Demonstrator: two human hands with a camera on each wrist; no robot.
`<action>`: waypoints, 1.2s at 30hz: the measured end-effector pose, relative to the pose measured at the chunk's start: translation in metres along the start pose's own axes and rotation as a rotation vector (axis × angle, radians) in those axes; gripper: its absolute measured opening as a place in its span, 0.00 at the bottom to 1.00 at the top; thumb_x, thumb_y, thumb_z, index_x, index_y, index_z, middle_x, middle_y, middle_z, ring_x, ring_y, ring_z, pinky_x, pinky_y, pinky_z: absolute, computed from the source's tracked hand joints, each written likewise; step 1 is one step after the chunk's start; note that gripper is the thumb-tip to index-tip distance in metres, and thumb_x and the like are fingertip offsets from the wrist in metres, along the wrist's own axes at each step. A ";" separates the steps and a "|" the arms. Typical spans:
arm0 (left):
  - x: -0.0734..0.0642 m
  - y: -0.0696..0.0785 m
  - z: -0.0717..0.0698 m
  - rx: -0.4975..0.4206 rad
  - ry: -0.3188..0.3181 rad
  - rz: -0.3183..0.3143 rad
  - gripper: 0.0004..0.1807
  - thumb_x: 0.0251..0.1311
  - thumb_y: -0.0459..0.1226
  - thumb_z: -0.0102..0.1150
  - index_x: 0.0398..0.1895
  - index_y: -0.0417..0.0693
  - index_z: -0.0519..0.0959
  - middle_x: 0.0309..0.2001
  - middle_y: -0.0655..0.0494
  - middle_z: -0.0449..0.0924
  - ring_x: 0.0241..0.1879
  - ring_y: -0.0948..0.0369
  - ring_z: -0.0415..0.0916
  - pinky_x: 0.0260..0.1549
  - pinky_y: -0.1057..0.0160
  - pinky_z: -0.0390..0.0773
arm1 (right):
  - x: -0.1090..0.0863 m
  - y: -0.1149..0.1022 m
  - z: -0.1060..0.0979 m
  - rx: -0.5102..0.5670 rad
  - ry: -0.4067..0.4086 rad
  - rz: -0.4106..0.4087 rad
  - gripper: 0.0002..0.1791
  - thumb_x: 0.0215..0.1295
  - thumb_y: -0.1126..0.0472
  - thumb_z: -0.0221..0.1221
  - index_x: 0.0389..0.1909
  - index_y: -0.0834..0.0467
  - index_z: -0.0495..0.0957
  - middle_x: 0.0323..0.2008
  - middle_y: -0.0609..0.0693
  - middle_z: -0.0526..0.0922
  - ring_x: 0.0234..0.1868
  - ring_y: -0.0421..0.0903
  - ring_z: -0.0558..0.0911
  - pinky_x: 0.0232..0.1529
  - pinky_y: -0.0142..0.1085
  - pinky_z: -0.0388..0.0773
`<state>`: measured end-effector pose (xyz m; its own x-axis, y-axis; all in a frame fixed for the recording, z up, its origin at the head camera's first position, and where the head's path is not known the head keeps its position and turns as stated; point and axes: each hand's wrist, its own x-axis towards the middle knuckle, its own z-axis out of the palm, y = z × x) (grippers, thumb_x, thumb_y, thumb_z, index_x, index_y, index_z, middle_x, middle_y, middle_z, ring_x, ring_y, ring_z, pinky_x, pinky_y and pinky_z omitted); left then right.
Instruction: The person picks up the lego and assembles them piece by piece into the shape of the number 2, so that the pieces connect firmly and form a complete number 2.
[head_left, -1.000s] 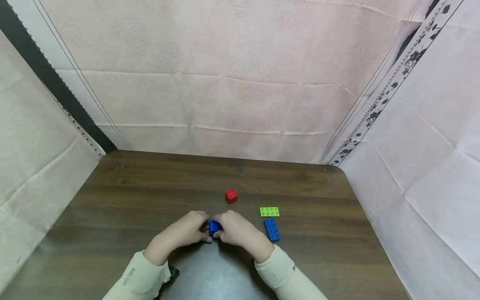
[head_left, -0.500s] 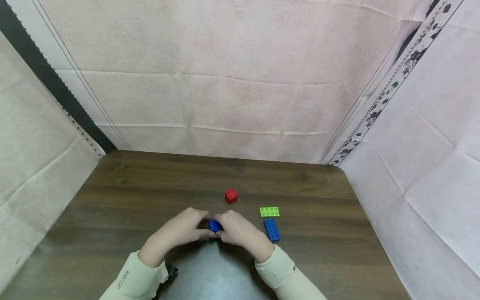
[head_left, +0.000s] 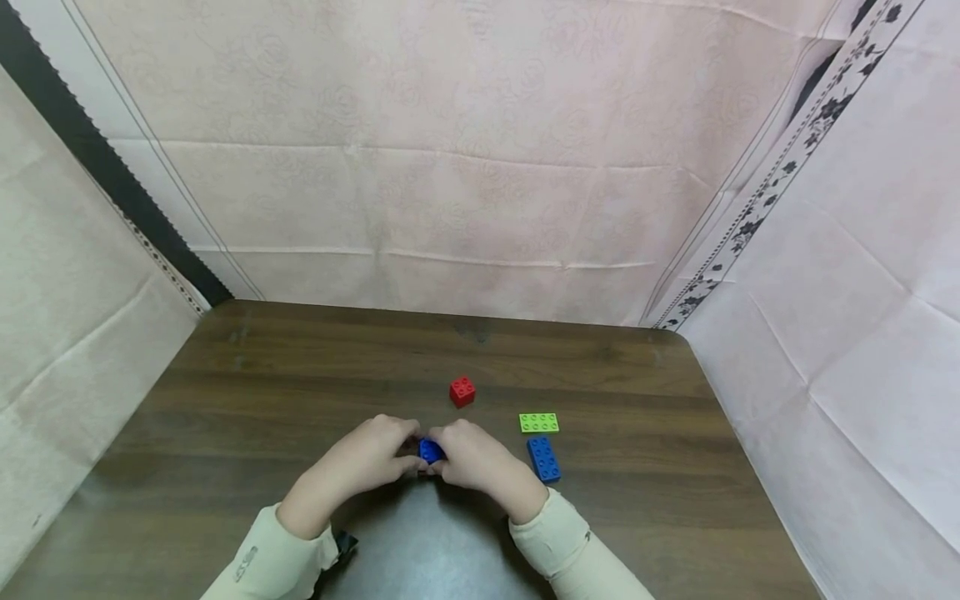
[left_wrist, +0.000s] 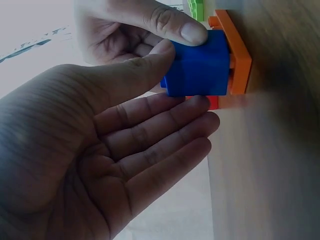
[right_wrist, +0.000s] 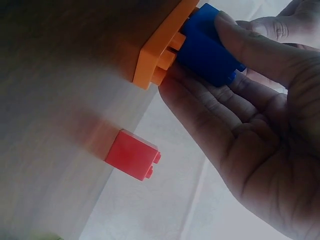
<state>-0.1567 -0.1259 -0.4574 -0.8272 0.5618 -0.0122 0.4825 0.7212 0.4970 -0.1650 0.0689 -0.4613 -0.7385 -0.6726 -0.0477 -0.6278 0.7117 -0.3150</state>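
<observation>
A blue toy brick [left_wrist: 197, 67] is between the two hands, close above an orange studded plate [right_wrist: 155, 55]. The right hand [head_left: 474, 458] pinches the brick, with its thumb on one side and fingers on the other. The left hand [head_left: 367, 454] meets the brick from the opposite side. Its thumb lies along one face and its fingertips touch the far face. In the right wrist view the brick covers some of the plate's studs, while others show beside it. From the head view the plate is mostly hidden by the hands.
Beyond the hands stands a red brick [head_left: 462, 392]. Right of the right hand lie a lime-green flat brick [head_left: 539, 423] and a longer blue brick [head_left: 543, 459]. Cloth walls [head_left: 450, 167] enclose the wooden table [head_left: 300, 358] at the back and sides.
The left hand has shifted slightly away from the body, and its thumb now lies nearer the right thumb. The right hand stays nearly still. The blue brick looks a little more level.
</observation>
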 end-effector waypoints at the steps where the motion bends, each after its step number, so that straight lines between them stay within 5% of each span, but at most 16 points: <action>1: 0.000 0.000 0.000 -0.004 0.000 0.000 0.11 0.62 0.44 0.70 0.31 0.55 0.76 0.24 0.66 0.72 0.21 0.68 0.67 0.22 0.67 0.71 | 0.000 0.000 0.000 0.003 -0.001 0.000 0.08 0.63 0.58 0.70 0.36 0.55 0.80 0.25 0.42 0.77 0.25 0.37 0.71 0.27 0.28 0.69; 25: 0.001 -0.001 -0.002 -0.054 0.017 0.056 0.07 0.60 0.40 0.71 0.33 0.52 0.80 0.27 0.65 0.79 0.24 0.70 0.71 0.25 0.66 0.74 | 0.000 -0.002 0.000 0.000 0.009 0.001 0.08 0.62 0.58 0.70 0.37 0.54 0.81 0.25 0.41 0.78 0.24 0.36 0.71 0.26 0.29 0.69; 36: 0.002 -0.003 0.000 -0.086 0.008 0.020 0.07 0.59 0.39 0.72 0.34 0.52 0.82 0.28 0.66 0.79 0.25 0.69 0.72 0.25 0.66 0.75 | 0.001 -0.002 0.002 -0.011 0.005 0.000 0.09 0.61 0.57 0.71 0.36 0.53 0.81 0.24 0.41 0.77 0.23 0.36 0.71 0.25 0.29 0.69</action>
<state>-0.1597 -0.1272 -0.4589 -0.8203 0.5719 0.0052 0.4725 0.6725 0.5696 -0.1642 0.0663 -0.4625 -0.7394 -0.6719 -0.0430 -0.6309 0.7138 -0.3042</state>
